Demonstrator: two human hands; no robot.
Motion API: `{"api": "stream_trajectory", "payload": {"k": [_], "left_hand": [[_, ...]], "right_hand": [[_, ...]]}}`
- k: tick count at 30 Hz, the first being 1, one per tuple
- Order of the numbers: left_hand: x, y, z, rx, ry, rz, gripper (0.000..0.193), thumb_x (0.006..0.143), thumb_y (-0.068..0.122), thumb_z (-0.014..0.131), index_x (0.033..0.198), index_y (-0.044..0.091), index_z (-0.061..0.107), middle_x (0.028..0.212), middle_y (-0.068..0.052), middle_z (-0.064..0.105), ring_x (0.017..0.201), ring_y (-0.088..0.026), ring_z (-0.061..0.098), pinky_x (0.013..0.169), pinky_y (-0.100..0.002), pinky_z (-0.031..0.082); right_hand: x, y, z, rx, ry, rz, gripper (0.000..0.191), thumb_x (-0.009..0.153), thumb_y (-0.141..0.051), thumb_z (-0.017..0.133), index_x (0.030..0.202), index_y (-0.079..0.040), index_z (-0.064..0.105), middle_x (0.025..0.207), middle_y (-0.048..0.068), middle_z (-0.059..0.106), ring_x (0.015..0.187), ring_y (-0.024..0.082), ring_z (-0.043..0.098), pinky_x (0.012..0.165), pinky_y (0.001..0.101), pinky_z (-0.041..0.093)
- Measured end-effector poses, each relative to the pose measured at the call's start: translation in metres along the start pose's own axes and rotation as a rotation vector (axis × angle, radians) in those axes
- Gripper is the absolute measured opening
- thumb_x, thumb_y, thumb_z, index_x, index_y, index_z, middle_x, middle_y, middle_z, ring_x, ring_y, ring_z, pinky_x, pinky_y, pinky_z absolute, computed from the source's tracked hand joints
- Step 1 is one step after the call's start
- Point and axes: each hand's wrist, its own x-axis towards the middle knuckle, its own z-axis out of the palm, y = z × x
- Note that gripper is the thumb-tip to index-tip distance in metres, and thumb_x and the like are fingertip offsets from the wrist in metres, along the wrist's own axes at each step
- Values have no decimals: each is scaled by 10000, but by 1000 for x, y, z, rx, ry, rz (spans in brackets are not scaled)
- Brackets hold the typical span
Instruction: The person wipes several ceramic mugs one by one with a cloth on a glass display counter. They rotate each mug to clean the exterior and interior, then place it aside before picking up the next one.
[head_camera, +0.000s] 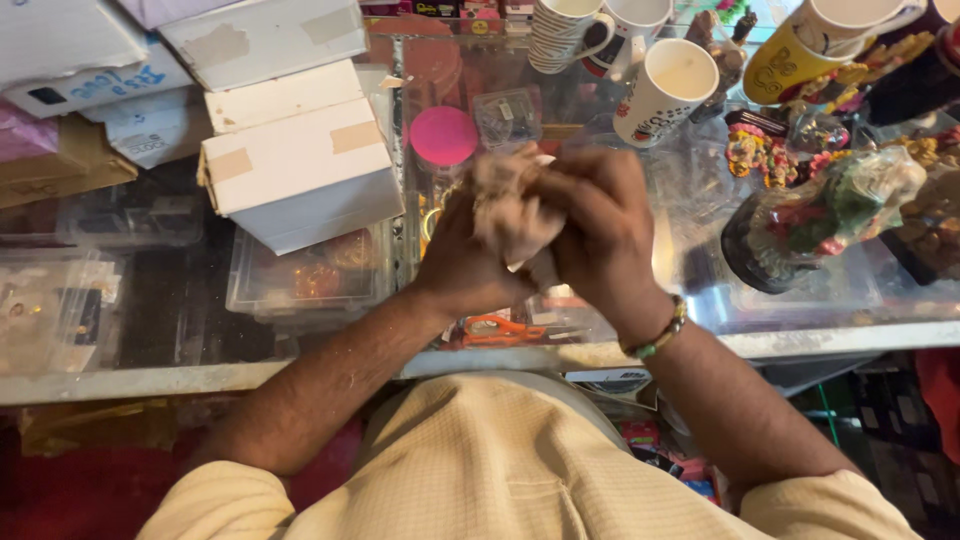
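Observation:
Both my hands are pressed together over a glass counter (820, 315), around a crumpled wad of pale paper or cloth (508, 212). My left hand (462, 258) cups the wad from below and the left. My right hand (598, 228) closes over it from the right, with a beaded bracelet (660, 335) on that wrist. The wad blurs, so its exact shape is unclear. Orange-handled scissors (505, 328) lie on the glass just under my hands.
White cardboard boxes (300, 165) are stacked at the left. A pink round lid (443, 135) lies behind my hands. White mugs (668, 88) stand at the back. A plastic-wrapped figurine (825, 215) lies at the right. Clear plastic boxes (300, 280) sit under the glass.

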Motion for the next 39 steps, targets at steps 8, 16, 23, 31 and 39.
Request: {"api": "stream_trajectory", "payload": {"k": [8, 16, 23, 31, 39], "left_hand": [[-11, 17, -7, 279, 150, 82, 1041, 664, 278, 905, 1512, 19, 359, 1395, -214, 539, 1285, -399, 556, 1113, -515, 430], [-9, 15, -5, 281, 137, 17, 928, 674, 225, 877, 1466, 25, 436, 1401, -204, 565, 1299, -389, 574, 1112, -479, 463], [-7, 7, -21, 235, -215, 88, 517, 789, 228, 866, 1202, 196, 556, 1258, -94, 644, 1203, -294, 644, 1054, -408, 534], [-1, 0, -39, -278, 36, 37, 766, 764, 130, 814, 1455, 67, 488, 1615, -200, 336, 1455, -293, 497, 1232, -421, 413], [-6, -13, -24, -1304, -30, -506, 814, 848, 148, 751, 1538, 103, 322, 1407, -148, 554, 1301, -256, 566, 1140, -398, 461]], "right_hand": [[-22, -19, -12, 118, -151, 195, 318, 755, 83, 709, 1052, -32, 702, 1086, 140, 624, 1029, 326, 659, 859, 388, 547], [7, -4, -8, 22, -95, 243, 278, 841, 45, 770, 1102, -8, 692, 1109, 169, 614, 990, 315, 657, 811, 381, 552], [-10, -28, -2, 114, -163, 142, 337, 763, 62, 702, 1088, -28, 693, 1108, 142, 625, 1018, 327, 667, 865, 393, 553], [-55, -6, 30, 547, 73, 705, 329, 925, 55, 624, 1253, 23, 610, 1203, 92, 618, 1145, 212, 611, 1024, 340, 499], [-30, -69, 22, 540, 384, 623, 445, 992, -33, 559, 1435, -36, 522, 1512, 196, 462, 1400, 333, 500, 1179, 449, 439]]}}
